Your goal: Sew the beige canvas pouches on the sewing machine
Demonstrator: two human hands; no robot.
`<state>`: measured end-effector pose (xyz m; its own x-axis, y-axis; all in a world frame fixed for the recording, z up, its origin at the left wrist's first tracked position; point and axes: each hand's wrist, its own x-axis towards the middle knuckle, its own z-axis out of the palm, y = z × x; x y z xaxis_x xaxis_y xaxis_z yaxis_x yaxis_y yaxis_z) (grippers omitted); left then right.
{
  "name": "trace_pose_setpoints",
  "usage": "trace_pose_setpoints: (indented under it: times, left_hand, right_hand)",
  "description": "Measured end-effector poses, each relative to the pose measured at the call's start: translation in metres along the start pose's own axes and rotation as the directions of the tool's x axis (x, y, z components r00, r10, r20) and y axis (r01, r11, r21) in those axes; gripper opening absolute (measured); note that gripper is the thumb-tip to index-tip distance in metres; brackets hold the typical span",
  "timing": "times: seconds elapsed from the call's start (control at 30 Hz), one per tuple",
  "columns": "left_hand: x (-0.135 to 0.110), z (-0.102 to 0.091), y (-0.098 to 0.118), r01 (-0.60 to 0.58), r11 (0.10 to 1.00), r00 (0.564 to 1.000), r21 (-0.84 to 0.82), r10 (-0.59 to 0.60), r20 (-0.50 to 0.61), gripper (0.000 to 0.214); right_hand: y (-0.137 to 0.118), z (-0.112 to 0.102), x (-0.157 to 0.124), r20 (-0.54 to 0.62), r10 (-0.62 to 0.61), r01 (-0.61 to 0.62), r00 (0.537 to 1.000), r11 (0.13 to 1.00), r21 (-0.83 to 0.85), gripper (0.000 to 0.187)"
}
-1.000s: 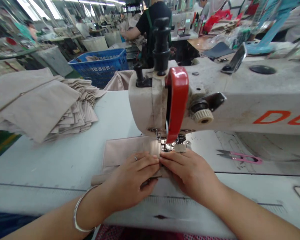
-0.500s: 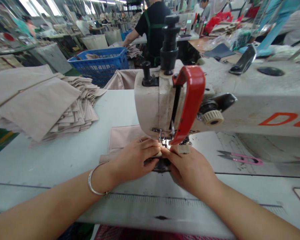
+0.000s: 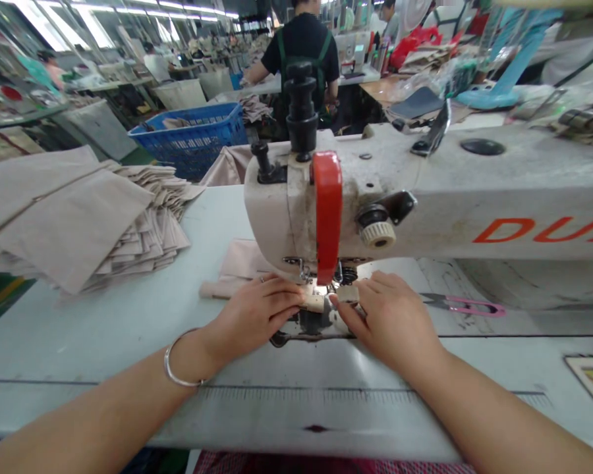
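Observation:
A sewing machine with a red guard stands over the table, its needle area lit. A beige fabric piece lies left of the needle, its near edge folded. My left hand, with a silver bracelet on its wrist, grips the fabric's near edge, fingertips close to the presser foot. My right hand rests right of the needle, its thumb apart from its fingers, beside a small beige block. I see no fabric in it. Part of the fabric is hidden under the machine head.
Pink-handled thread snips lie on the machine bed at right. A stack of beige fabric pieces sits at left. Behind it stands a blue crate. A ruler strip runs along the table. A person works beyond.
The view has shifted, so the machine appears farther left. My right hand's thumb has moved away from my left fingertips, widening the gap between the hands. The left hand stays on the fabric.

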<state>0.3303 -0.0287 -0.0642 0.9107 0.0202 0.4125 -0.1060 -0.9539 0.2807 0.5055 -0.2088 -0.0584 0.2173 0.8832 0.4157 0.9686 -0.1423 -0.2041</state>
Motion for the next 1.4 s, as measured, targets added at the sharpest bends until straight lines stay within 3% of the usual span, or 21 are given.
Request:
trace_pose_setpoints:
  times: [0.17,0.23,0.37,0.53,0.8,1.4]
  left_hand:
    - [0.001,0.009,0.025,0.097,0.995,0.994,0.025,-0.096,-0.041,0.012]
    - [0.004,0.009,0.026,0.087,0.996,0.996,0.033,-0.086,-0.030,0.011]
    - [0.009,0.009,0.022,0.068,0.997,0.997,0.027,-0.067,-0.034,0.014]
    - [0.016,0.013,0.015,0.125,0.992,0.991,-0.005,-0.125,-0.036,0.013]
    - [0.018,0.019,0.006,0.184,0.982,0.981,0.032,-0.181,-0.072,0.011]
    - [0.019,0.023,0.005,0.249,0.968,0.966,0.007,-0.248,-0.075,0.010]
  right_hand:
    - [-0.008,0.009,-0.002,-0.005,-0.200,0.192,0.980,0.935,0.297,0.015]
    - [-0.010,0.014,-0.003,-0.012,-0.202,0.195,0.979,0.923,0.331,0.019]
    - [-0.011,0.016,-0.003,-0.016,-0.163,0.160,0.987,0.943,0.291,0.019]
    - [-0.009,0.015,0.002,-0.005,-0.149,0.147,0.989,0.973,0.178,0.019]
    - [-0.008,0.022,0.006,-0.018,-0.134,0.135,0.991,0.982,0.130,0.020]
    - [-0.009,0.026,0.006,-0.011,-0.120,0.120,0.993,0.981,0.150,0.017]
